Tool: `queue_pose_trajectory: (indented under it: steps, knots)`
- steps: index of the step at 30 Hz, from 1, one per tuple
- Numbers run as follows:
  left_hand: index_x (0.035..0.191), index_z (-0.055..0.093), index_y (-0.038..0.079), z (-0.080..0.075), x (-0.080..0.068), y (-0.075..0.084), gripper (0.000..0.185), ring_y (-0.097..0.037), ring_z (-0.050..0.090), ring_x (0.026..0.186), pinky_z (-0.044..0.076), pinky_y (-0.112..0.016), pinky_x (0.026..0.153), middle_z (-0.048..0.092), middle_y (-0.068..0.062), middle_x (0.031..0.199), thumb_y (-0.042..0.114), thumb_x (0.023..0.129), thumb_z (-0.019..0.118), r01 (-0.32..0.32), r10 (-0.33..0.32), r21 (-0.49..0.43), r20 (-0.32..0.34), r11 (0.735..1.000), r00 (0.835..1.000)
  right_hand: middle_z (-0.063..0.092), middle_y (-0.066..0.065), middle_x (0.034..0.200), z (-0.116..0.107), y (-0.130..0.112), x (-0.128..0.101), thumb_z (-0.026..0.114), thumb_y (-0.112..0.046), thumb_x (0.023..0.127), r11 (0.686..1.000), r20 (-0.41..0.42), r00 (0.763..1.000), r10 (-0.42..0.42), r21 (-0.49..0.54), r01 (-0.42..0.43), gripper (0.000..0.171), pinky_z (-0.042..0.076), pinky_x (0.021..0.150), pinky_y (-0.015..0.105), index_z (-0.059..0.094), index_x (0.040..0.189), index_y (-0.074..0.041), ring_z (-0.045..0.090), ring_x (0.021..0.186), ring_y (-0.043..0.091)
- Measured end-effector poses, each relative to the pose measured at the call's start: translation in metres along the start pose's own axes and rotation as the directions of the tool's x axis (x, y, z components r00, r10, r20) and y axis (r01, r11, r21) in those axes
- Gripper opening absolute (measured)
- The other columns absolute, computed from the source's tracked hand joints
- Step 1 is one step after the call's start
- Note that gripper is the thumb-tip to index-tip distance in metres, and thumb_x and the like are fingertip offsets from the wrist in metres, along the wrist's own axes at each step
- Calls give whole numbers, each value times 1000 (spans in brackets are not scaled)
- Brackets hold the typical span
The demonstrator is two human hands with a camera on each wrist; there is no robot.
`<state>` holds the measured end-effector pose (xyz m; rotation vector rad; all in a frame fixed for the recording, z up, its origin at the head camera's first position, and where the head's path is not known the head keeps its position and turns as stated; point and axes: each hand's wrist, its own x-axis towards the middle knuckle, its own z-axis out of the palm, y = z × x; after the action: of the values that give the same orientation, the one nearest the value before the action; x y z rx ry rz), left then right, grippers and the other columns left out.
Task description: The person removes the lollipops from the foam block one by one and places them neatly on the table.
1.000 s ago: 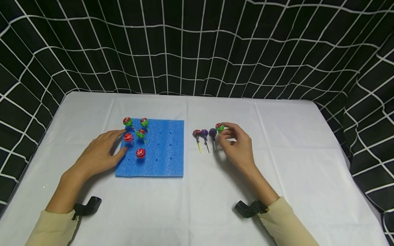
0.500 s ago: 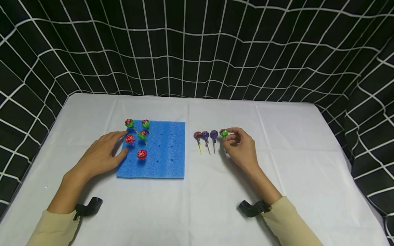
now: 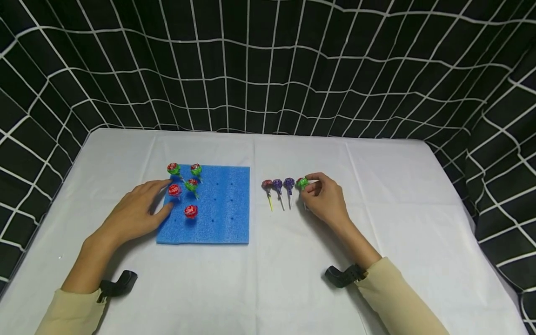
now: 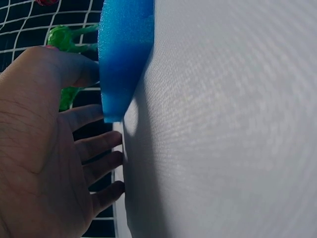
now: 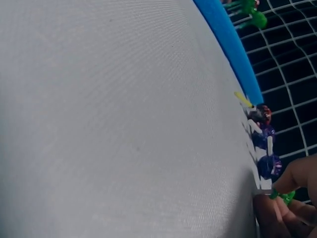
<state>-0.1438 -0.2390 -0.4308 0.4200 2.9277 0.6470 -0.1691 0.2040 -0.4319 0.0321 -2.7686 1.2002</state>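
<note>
My right hand [image 3: 325,200] pinches a green-and-red wrapped lollipop [image 3: 302,183] low over the table; in the right wrist view its green wrapper [image 5: 287,197] shows between thumb and fingers. Just left of it lie two purple lollipops, the nearer one [image 3: 289,183] and another [image 3: 277,185], then a dark red lollipop [image 3: 267,184] with a yellow stick. My left hand [image 3: 133,209] rests with relaxed, spread fingers at the left edge of a blue foam board [image 3: 232,232]. Several red and green lollipops stand in the board, among them a red lollipop [image 3: 190,211] nearest me.
The foam board has small holes across its middle and right side. A white cloth [image 3: 268,288] covers the table. Behind and beside it hangs a black curtain [image 3: 259,65] with a white grid.
My right hand has shifted slightly toward me with the green lollipop, which now sits level with the row of loose ones. The left hand stays in place.
</note>
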Motion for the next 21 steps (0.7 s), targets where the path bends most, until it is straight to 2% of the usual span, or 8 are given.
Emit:
queue_pose_trajectory:
  steps: [6, 12, 21]
  knots:
    - [161, 41, 6, -1, 0, 0, 67, -50, 38, 153, 30, -72, 124, 45, -24, 163, 38, 105, 58, 1, -1, 3, -3, 1000, 1000, 79, 16, 93, 1, -1, 1, 66, -7, 86, 999, 5, 1000, 26, -30, -26, 38, 51, 65, 21, 70, 124, -1, 67, 71, 13]
    - [161, 41, 6, 1, -1, 1, 67, -50, 37, 154, 30, -73, 123, 44, -25, 164, 38, 105, 57, 2, -1, -6, 5, 1000, 1000, 78, 18, 99, 2, 0, -1, 69, -10, 90, 998, 39, 998, 54, -27, -53, 36, 53, 68, 23, 69, 125, 0, 73, 81, 24]
    - [161, 41, 6, 0, -1, 1, 67, -50, 38, 153, 31, -73, 123, 45, -25, 163, 38, 105, 58, 1, -1, -1, 1, 1000, 1000, 78, 18, 97, 0, -2, -2, 64, -14, 95, 999, 17, 999, 40, -26, -39, 34, 51, 64, 23, 69, 126, -1, 71, 74, 21]
